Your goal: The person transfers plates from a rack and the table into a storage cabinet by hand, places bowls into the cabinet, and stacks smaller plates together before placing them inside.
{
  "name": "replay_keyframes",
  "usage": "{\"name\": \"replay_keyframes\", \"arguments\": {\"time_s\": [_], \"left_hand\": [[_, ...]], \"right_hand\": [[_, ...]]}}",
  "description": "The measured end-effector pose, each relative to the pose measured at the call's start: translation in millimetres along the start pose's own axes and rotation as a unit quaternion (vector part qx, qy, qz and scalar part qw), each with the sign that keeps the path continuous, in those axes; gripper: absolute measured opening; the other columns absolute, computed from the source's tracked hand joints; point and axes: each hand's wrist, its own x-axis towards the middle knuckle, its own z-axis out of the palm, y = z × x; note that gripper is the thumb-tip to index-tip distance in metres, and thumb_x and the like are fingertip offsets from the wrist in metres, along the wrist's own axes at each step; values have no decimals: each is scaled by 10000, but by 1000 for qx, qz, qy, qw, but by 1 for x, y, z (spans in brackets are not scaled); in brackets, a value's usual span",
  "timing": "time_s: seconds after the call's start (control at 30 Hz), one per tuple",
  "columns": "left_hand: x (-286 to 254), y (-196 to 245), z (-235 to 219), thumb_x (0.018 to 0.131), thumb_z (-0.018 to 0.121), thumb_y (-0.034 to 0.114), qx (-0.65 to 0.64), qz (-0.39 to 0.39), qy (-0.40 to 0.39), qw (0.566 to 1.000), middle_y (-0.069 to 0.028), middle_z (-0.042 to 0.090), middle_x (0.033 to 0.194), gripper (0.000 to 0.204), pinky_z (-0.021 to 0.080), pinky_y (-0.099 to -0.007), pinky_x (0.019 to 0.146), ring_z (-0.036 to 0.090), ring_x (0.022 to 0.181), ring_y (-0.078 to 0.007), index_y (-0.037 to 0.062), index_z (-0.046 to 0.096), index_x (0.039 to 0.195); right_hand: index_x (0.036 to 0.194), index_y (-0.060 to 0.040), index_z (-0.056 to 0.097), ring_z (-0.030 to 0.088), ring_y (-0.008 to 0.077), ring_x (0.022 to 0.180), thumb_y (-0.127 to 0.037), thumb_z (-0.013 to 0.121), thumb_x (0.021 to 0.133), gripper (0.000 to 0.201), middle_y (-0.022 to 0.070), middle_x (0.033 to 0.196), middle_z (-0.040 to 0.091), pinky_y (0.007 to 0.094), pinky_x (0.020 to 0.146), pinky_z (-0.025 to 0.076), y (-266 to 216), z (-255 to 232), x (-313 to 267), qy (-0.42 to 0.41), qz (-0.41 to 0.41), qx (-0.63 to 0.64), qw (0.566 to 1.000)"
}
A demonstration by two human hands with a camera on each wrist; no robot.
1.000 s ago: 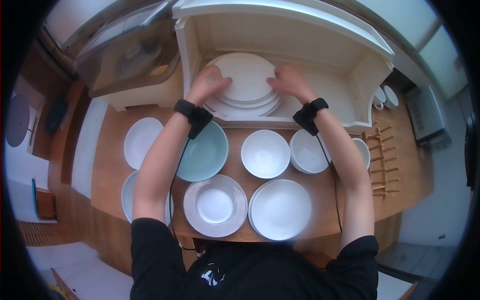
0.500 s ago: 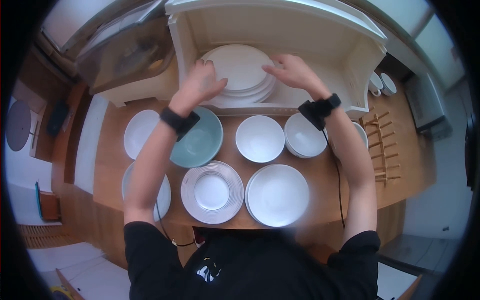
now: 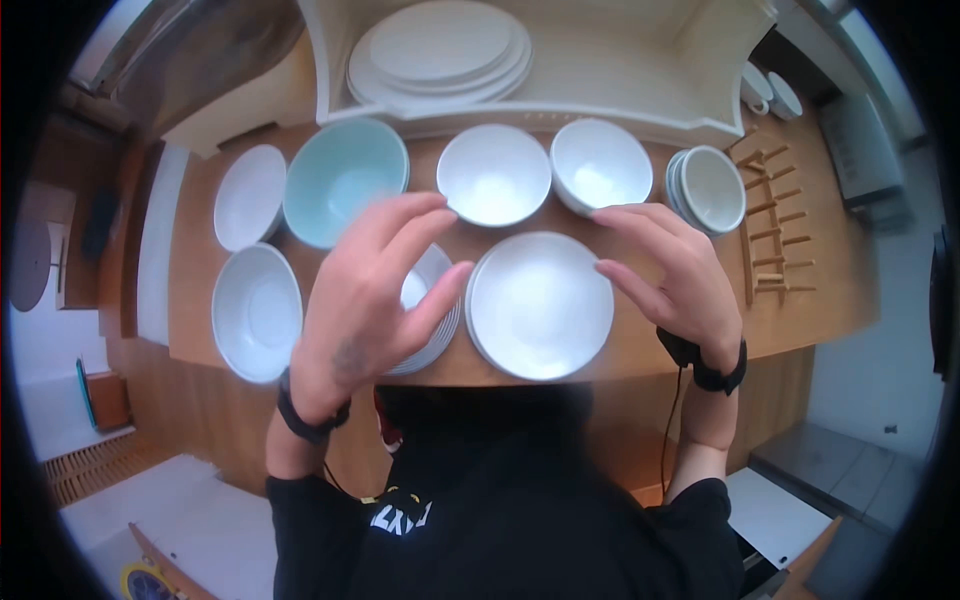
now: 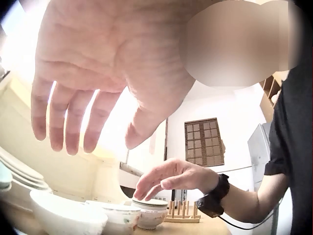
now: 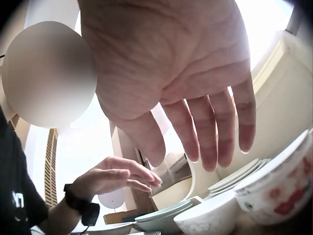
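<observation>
Both hands hang in the air above the table with nothing in them. The left hand (image 3: 375,285) overlaps the ridged grey plate (image 3: 440,310) in the head view, hiding much of it. To the right, the right hand (image 3: 675,265) has its fingertips near the rim of the white plate stack (image 3: 541,308), which lies between the two hands. Both wrist views show loose, slightly bent fingers. Behind the hands stand a white bowl (image 3: 494,175), another white bowl (image 3: 600,165) and a pale green bowl (image 3: 347,182). Several stacked white plates (image 3: 440,45) lie inside the cream cabinet (image 3: 620,80).
Two white bowls (image 3: 257,312) stand at the left of the table. On the right are a stack of small bowls (image 3: 713,190) and a wooden peg rack (image 3: 770,225). White cups (image 3: 783,95) sit at the far right. The table's front edge (image 3: 640,372) runs close to the body.
Both hands have let go of the plate stack in the cabinet and drawn back toward the body, over the front plates. The head view has tipped downward.
</observation>
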Motion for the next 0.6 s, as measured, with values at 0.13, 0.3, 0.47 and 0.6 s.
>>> {"name": "replay_keyframes", "arguments": {"time_s": [0.13, 0.3, 0.47, 0.6], "left_hand": [[-72, 10, 21, 800, 699, 96, 38, -82, 104, 990, -218, 603, 1134, 372, 496, -397, 877, 607, 1020, -371, -38, 600, 1132], [-131, -6, 43, 821, 693, 124, 106, -246, 175, 947, -215, 600, 1135, 460, 494, -383, 874, 608, 1009, -356, -41, 540, 1222], [-140, -15, 54, 849, 681, 202, -48, -388, 167, 905, -240, 605, 1161, 559, 470, -377, 910, 619, 1044, -329, -62, 476, 1296], [-136, -33, 57, 872, 673, 196, -4, -353, 179, 919, -119, 629, 964, 550, 486, -273, 732, 591, 813, -158, -54, 470, 1318]], "right_hand": [[1176, -13, 608, 623, 326, 1017, -180, 745, 800, 434, 173, 1112, 641, 379, 869, 505, -1, 36, -52, 52, 88, -15, 995], [1117, 18, 621, 599, 205, 707, -193, 751, 804, 399, 112, 851, 638, 305, 648, 496, 3, 75, -87, 80, 252, 95, 960], [1087, 26, 629, 530, 132, 584, -152, 730, 814, 342, 63, 702, 600, 260, 561, 449, 2, 88, -91, 117, 278, 141, 943], [1079, 25, 630, 524, 125, 570, -135, 717, 820, 317, 53, 679, 595, 260, 548, 441, 4, 87, -90, 114, 278, 134, 944]]}}
